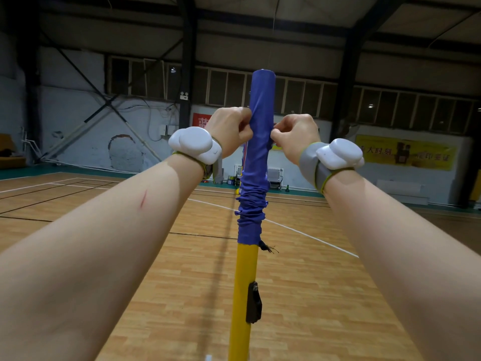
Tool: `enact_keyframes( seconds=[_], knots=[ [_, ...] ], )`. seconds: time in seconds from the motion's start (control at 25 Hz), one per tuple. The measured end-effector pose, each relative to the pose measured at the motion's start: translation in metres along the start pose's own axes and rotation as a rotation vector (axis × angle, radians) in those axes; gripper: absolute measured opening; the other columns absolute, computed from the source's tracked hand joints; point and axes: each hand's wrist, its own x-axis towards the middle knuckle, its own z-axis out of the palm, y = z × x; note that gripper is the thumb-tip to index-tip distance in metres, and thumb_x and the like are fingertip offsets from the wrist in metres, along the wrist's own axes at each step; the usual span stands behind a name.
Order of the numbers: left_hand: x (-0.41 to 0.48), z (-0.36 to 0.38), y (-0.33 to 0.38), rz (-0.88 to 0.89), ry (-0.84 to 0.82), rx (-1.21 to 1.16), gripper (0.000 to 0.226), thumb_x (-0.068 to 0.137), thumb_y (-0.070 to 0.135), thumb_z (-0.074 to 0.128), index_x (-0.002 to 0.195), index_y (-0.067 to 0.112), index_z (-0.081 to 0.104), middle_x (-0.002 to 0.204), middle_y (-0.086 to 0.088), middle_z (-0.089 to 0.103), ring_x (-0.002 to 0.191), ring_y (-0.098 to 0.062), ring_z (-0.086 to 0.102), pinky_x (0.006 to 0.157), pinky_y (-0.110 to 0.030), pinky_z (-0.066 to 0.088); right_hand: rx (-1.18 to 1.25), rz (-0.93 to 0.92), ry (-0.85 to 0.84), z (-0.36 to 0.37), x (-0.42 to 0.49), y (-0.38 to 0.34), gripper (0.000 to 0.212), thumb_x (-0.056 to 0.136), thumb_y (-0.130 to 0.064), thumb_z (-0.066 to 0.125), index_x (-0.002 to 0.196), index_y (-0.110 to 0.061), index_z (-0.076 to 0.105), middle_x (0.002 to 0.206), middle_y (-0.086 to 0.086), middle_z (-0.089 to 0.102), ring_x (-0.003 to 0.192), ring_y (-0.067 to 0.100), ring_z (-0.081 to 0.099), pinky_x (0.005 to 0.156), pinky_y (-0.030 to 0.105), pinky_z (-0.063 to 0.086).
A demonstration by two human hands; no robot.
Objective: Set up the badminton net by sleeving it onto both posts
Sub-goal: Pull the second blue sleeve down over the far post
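A yellow post [244, 287] stands upright in front of me. The net's blue fabric sleeve [260, 105] covers its upper part up to the capped top and is bunched in folds lower down [252, 207], ending at a frayed hem just above the bare yellow section. My left hand [230, 130] pinches the sleeve's left side. On the right side, at about the same height, my right hand [295, 139] pinches the fabric too. Both wrists carry white devices on straps. The net's mesh is hidden behind the post.
A black bracket [253, 303] is fixed to the post's lower part. Wooden court floor [130, 256] with white and black lines spreads all around. Equipment and boxes [274, 177] stand along the far wall, with a yellow banner [406, 155] at right.
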Motion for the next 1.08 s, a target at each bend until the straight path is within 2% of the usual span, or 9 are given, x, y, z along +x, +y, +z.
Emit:
enact_keyframes(
  seconds=[0.2, 0.32, 0.44, 0.68, 0.8, 0.92, 0.96, 1.04, 1.08],
  knots=[
    [-0.022, 0.015, -0.002, -0.014, -0.049, -0.037, 0.012, 0.083, 0.006, 0.049, 0.077, -0.002, 0.056, 0.07, -0.01, 0.048, 0.066, -0.023, 0.042, 0.062, -0.028, 0.031, 0.043, 0.015, -0.078, 0.009, -0.022, 0.014, 0.007, 0.079, -0.01, 0.06, 0.073, -0.011, 0.062, 0.068, 0.003, 0.057, 0.068, 0.017, 0.051, 0.064, 0.025, 0.04],
    [-0.039, 0.022, -0.002, -0.028, -0.098, -0.056, 0.012, 0.084, 0.007, 0.049, 0.073, 0.004, 0.051, 0.069, -0.008, 0.047, 0.065, -0.022, 0.041, 0.058, -0.026, 0.028, 0.067, 0.029, -0.138, 0.012, -0.037, 0.02, 0.024, 0.081, -0.008, 0.059, 0.06, -0.015, 0.05, 0.058, -0.004, 0.045, 0.054, 0.009, 0.041, 0.051, 0.021, 0.035],
    [-0.055, 0.029, -0.001, -0.046, -0.144, -0.085, 0.013, 0.086, 0.009, 0.048, 0.074, 0.005, 0.051, 0.071, -0.009, 0.049, 0.065, -0.023, 0.043, 0.059, -0.028, 0.034, 0.076, 0.05, -0.172, 0.017, -0.048, 0.028, 0.03, 0.079, -0.007, 0.06, 0.057, -0.017, 0.043, 0.056, -0.003, 0.042, 0.052, 0.009, 0.038, 0.051, 0.023, 0.033],
    [-0.08, 0.038, 0.001, -0.085, -0.196, -0.11, 0.015, 0.086, 0.008, 0.048, 0.077, 0.0, 0.055, 0.073, -0.018, 0.055, 0.067, -0.03, 0.048, 0.063, -0.035, 0.04, 0.088, 0.074, -0.22, 0.024, -0.069, 0.043, 0.021, 0.078, -0.007, 0.06, 0.062, -0.011, 0.046, 0.057, -0.001, 0.042, 0.055, 0.012, 0.037, 0.052, 0.022, 0.033],
    [-0.081, 0.033, 0.001, -0.057, -0.274, -0.073, 0.014, 0.089, 0.01, 0.047, 0.079, 0.003, 0.055, 0.072, -0.012, 0.053, 0.066, -0.027, 0.048, 0.063, -0.031, 0.039, 0.008, 0.061, -0.246, 0.023, -0.071, 0.043, 0.02, 0.079, -0.009, 0.058, 0.062, -0.011, 0.047, 0.062, 0.002, 0.044, 0.057, 0.014, 0.039, 0.05, 0.022, 0.032],
    [-0.064, 0.021, -0.004, -0.056, -0.341, -0.07, 0.021, 0.095, 0.016, 0.044, 0.092, 0.003, 0.06, 0.08, -0.006, 0.057, 0.073, -0.021, 0.054, 0.071, -0.03, 0.046, -0.051, 0.068, -0.324, 0.012, -0.059, 0.037, 0.011, 0.083, -0.014, 0.057, 0.073, -0.01, 0.055, 0.071, 0.002, 0.053, 0.07, 0.019, 0.049, 0.06, 0.026, 0.041],
    [-0.054, 0.017, -0.007, -0.092, -0.285, -0.106, 0.023, 0.096, 0.018, 0.044, 0.096, 0.003, 0.061, 0.082, -0.007, 0.058, 0.074, -0.019, 0.054, 0.071, -0.028, 0.046, -0.005, 0.082, -0.309, 0.009, -0.051, 0.034, 0.008, 0.084, -0.015, 0.055, 0.081, -0.009, 0.061, 0.079, 0.005, 0.06, 0.078, 0.021, 0.054, 0.069, 0.03, 0.047],
    [-0.031, 0.009, -0.01, -0.153, -0.129, -0.222, 0.025, 0.096, 0.017, 0.043, 0.106, 0.002, 0.06, 0.086, -0.008, 0.06, 0.066, -0.015, 0.055, 0.062, -0.019, 0.047, 0.167, 0.111, -0.186, 0.004, -0.031, 0.027, 0.021, 0.087, -0.012, 0.051, 0.101, -0.005, 0.065, 0.098, 0.012, 0.067, 0.093, 0.026, 0.062, 0.086, 0.039, 0.051],
    [-0.02, 0.006, -0.01, -0.162, -0.077, -0.277, 0.025, 0.096, 0.015, 0.043, 0.112, 0.002, 0.059, 0.088, -0.006, 0.06, 0.062, -0.009, 0.055, 0.057, -0.012, 0.048, 0.239, 0.101, -0.122, 0.004, -0.02, 0.023, 0.024, 0.088, -0.009, 0.049, 0.106, -0.003, 0.064, 0.102, 0.014, 0.068, 0.095, 0.027, 0.063, 0.087, 0.039, 0.052]
  ],
)
